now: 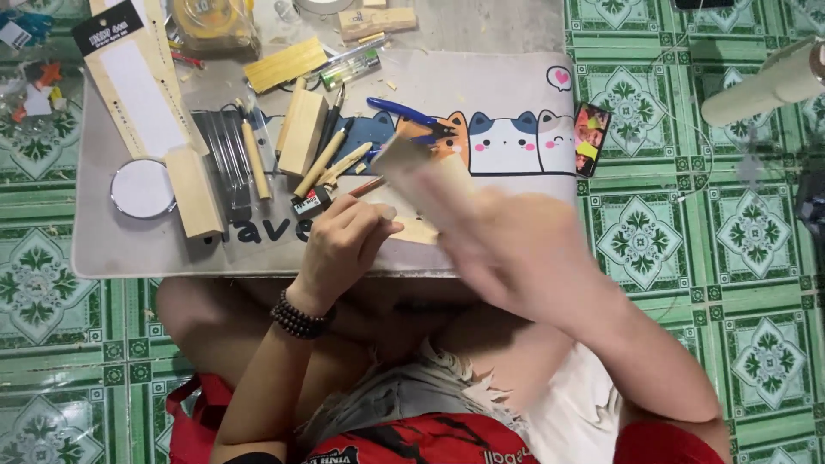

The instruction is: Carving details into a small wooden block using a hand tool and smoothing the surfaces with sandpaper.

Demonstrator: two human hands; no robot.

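Observation:
My left hand (344,245), with a dark bead bracelet (299,316) at the wrist, pinches a small pale wooden piece (418,232) at the near edge of the cat-print mat (481,82). My right hand (516,249) is smeared by motion just right of it. It grips a flat tan piece (425,176), either sandpaper or thin wood, which reaches up and left over the wooden piece. The blur hides the fingers' exact hold. Both hands work above my lap.
On the mat lie wooden blocks (302,129), (194,189), (284,64), several wooden-handled carving tools (322,159), blue-handled pliers (404,112), a round white disc (142,187) and a phone (591,127). A white tube (773,82) stands over the green tiled floor (756,258).

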